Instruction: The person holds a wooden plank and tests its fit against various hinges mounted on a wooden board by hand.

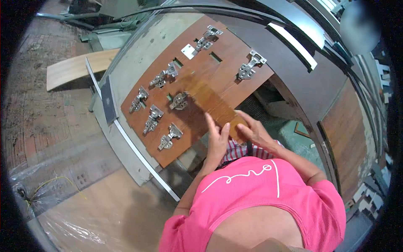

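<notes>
A flat brown wooden piece (210, 101) is gripped at its near end by both hands. My left hand (217, 142) is closed on its left edge, thumb and fingers along the side. My right hand (255, 131) holds the right edge near the same end. The piece extends away from me over a larger brown wooden board (193, 133), casting a shadow on it. Metal cabinet hinges lie on that board, including one hinge (179, 101) just left of the held piece and another hinge (250, 66) at the far right. Several more are at the left and back.
Rectangular slots (215, 57) pierce the board, and a small white square (189, 51) lies near the back. A metal strip (147, 161) runs along the left. Plastic sheeting (63, 218) covers the lower left. A grey surface (289, 54) stands at the right.
</notes>
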Demonstrator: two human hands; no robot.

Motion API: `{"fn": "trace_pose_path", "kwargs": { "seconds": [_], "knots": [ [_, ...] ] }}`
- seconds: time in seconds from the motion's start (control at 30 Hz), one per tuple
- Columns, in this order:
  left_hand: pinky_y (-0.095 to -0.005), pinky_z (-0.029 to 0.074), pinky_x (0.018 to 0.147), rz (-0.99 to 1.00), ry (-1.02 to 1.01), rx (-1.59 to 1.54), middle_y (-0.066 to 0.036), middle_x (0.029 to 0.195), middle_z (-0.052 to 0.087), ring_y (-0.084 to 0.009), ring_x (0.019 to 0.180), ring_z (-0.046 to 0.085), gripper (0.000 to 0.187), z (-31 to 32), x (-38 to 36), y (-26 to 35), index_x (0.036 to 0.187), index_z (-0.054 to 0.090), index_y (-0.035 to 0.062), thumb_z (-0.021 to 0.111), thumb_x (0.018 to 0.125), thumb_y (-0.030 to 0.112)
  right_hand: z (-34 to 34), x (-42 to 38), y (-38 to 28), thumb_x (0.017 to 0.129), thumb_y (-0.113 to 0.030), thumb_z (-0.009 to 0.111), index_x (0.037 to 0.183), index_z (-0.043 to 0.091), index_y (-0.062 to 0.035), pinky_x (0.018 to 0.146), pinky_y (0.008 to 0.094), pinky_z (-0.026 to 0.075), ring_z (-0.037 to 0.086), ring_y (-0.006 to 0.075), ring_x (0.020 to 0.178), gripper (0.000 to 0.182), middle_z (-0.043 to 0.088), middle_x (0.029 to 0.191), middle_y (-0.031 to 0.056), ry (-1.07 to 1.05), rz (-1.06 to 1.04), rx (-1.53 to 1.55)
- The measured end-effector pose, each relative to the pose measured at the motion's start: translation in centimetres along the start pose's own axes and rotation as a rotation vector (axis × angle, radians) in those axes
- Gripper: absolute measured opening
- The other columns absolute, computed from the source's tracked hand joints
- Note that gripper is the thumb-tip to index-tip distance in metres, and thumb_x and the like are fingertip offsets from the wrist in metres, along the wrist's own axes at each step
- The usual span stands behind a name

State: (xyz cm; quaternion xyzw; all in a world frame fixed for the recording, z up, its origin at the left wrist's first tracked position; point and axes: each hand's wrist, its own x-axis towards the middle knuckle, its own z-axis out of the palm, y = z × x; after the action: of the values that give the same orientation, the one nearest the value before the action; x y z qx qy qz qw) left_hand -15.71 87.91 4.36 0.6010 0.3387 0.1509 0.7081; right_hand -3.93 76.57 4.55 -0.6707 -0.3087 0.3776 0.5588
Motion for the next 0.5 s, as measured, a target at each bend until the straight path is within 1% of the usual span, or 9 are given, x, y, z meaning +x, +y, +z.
{"fn": "trace_pose_path", "kwargs": {
  "seconds": [0.07, 0.13, 0.17, 0.2, 0.27, 0.33, 0.37, 0.4, 0.5],
  "knots": [
    [-0.0313, 0.042, 0.095, 0.111, -0.062, 0.163, -0.021, 0.136, 0.039, -0.0227, 0.113, 0.050, 0.079, 2.8, 1.4, -0.5, 0.146, -0.004, -0.0020, 0.053, 0.094, 0.014, -3.0, -1.2, 0.1, 0.091, -0.022, 0.052, 0.135, 0.042, -0.0085, 0.081, 0.0336, 0.049, 0.063, 0.0192, 0.093, 0.047, 0.064, 0.105, 0.0165, 0.030, 0.239, 0.068],
    [-0.0302, 0.042, 0.094, 0.105, -0.161, 0.139, -0.020, 0.134, 0.041, -0.0220, 0.111, 0.051, 0.080, 5.9, 2.2, -0.4, 0.146, -0.006, -0.0017, 0.053, 0.094, 0.013, -5.8, -2.4, 2.1, 0.092, -0.021, 0.051, 0.136, 0.043, -0.0097, 0.085, 0.0334, 0.047, 0.061, 0.0190, 0.099, 0.047, 0.062, 0.112, 0.0166, 0.113, 0.334, -0.058],
    [-0.0324, 0.047, 0.084, 0.219, -0.163, 0.055, -0.022, 0.116, 0.055, -0.0229, 0.100, 0.058, 0.078, 7.3, 3.2, -2.9, 0.146, -0.002, -0.0020, 0.053, 0.094, 0.020, -6.7, -3.0, 2.8, 0.092, -0.022, 0.052, 0.136, 0.043, -0.0098, 0.085, 0.0330, 0.047, 0.061, 0.0188, 0.099, 0.047, 0.062, 0.112, 0.0167, 0.176, 0.239, -0.015],
    [-0.0323, 0.047, 0.082, 0.182, -0.214, 0.032, -0.021, 0.110, 0.059, -0.0228, 0.098, 0.060, 0.079, 8.3, 3.3, -2.8, 0.146, -0.002, -0.0001, 0.053, 0.094, 0.020, -7.5, -3.5, 3.0, 0.092, -0.022, 0.052, 0.136, 0.043, -0.0100, 0.085, 0.0327, 0.047, 0.061, 0.0186, 0.099, 0.047, 0.062, 0.112, 0.0168, 0.233, 0.142, 0.022],
    [-0.0333, 0.048, 0.080, 0.141, -0.275, 0.049, -0.022, 0.106, 0.060, -0.0234, 0.093, 0.061, 0.079, 9.9, 3.6, -2.2, 0.147, -0.003, 0.0015, 0.053, 0.094, 0.021, -8.8, -4.2, 2.5, 0.092, -0.023, 0.052, 0.136, 0.043, -0.0093, 0.086, 0.0323, 0.046, 0.060, 0.0180, 0.101, 0.047, 0.062, 0.113, 0.0165, 0.265, 0.069, -0.084],
    [-0.0343, 0.049, 0.077, 0.160, -0.262, 0.061, -0.022, 0.103, 0.061, -0.0247, 0.090, 0.062, 0.080, 11.0, 4.0, -3.3, 0.146, -0.004, 0.0017, 0.053, 0.094, 0.022, -9.7, -4.6, 3.8, 0.092, -0.023, 0.052, 0.135, 0.043, -0.0089, 0.087, 0.0316, 0.046, 0.059, 0.0182, 0.101, 0.047, 0.062, 0.113, 0.0141, 0.296, 0.150, -0.096],
    [-0.0352, 0.049, 0.075, 0.158, -0.257, 0.082, -0.023, 0.100, 0.062, -0.0261, 0.087, 0.064, 0.081, 11.3, 4.2, -4.1, 0.146, -0.005, 0.0018, 0.054, 0.094, 0.024, -10.0, -4.6, 3.6, 0.092, -0.025, 0.051, 0.135, 0.044, -0.0084, 0.086, 0.0311, 0.046, 0.059, 0.0181, 0.101, 0.046, 0.062, 0.112, 0.0126, 0.284, 0.051, -0.091],
    [-0.0352, 0.049, 0.075, 0.165, -0.247, 0.088, -0.023, 0.100, 0.062, -0.0261, 0.087, 0.064, 0.081, 11.5, 4.2, -4.3, 0.146, -0.005, 0.0018, 0.054, 0.094, 0.024, -10.2, -4.5, 3.3, 0.092, -0.025, 0.051, 0.135, 0.044, -0.0084, 0.086, 0.0311, 0.046, 0.059, 0.0181, 0.101, 0.046, 0.062, 0.112, 0.0126, 0.276, 0.041, -0.087],
    [-0.0376, 0.050, 0.069, 0.181, -0.233, 0.114, -0.024, 0.090, 0.064, -0.0303, 0.080, 0.066, 0.084, 11.9, 3.8, -5.2, 0.146, -0.007, 0.0038, 0.054, 0.093, 0.026, -10.7, -5.0, 3.0, 0.093, -0.025, 0.051, 0.135, 0.044, -0.0067, 0.089, 0.0298, 0.044, 0.056, 0.0152, 0.103, 0.047, 0.060, 0.115, 0.0108, 0.245, 0.114, -0.037]
  ]
}}
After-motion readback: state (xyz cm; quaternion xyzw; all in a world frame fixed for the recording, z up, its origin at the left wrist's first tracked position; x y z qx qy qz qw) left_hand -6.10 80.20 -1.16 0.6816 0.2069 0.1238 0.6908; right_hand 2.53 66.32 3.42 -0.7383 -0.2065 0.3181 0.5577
